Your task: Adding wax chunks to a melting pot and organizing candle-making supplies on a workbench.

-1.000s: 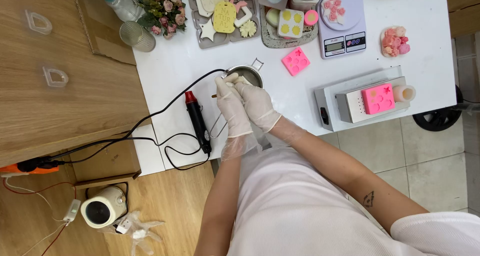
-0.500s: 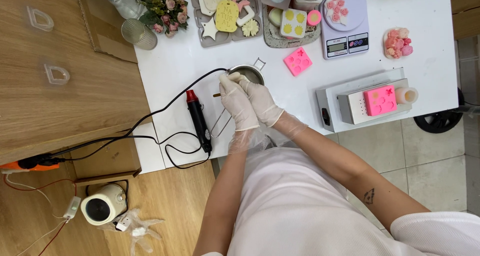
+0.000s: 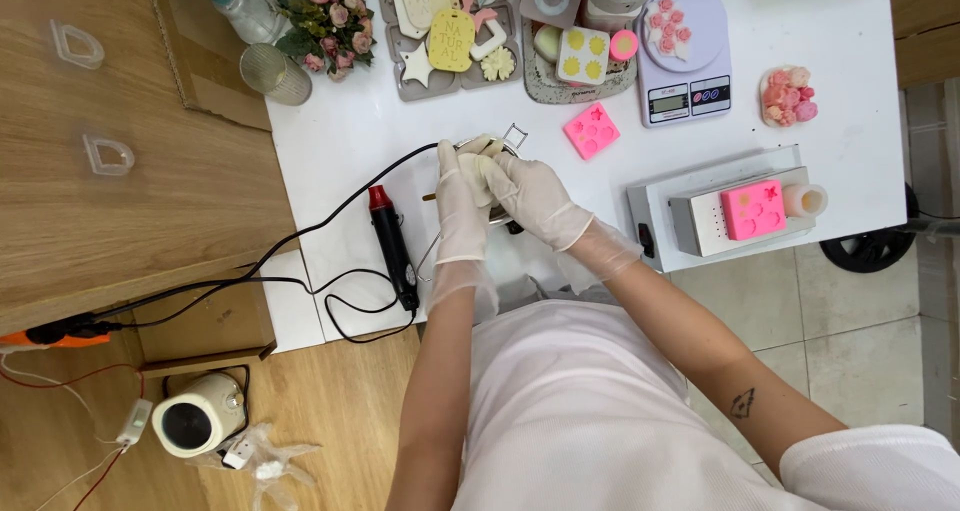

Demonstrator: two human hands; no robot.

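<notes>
Both gloved hands over small metal pot (image 3: 505,143) at middle of white desk (image 3: 340,131). Left hand (image 3: 461,206) and right hand (image 3: 530,196) together, fingers curled round pale lump (image 3: 480,154) above pot. Heat gun (image 3: 392,239) just left of hands. Pink mould (image 3: 591,130) right of pot.

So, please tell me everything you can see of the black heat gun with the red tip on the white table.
The black heat gun with the red tip lies flat on the white table, nozzle pointing away from the person. Its body looks like black plastic, slim and long. A black cable leaves its near end, loops and runs off to the left. No hand touches it; the gloved left hand is just to its right.
</notes>
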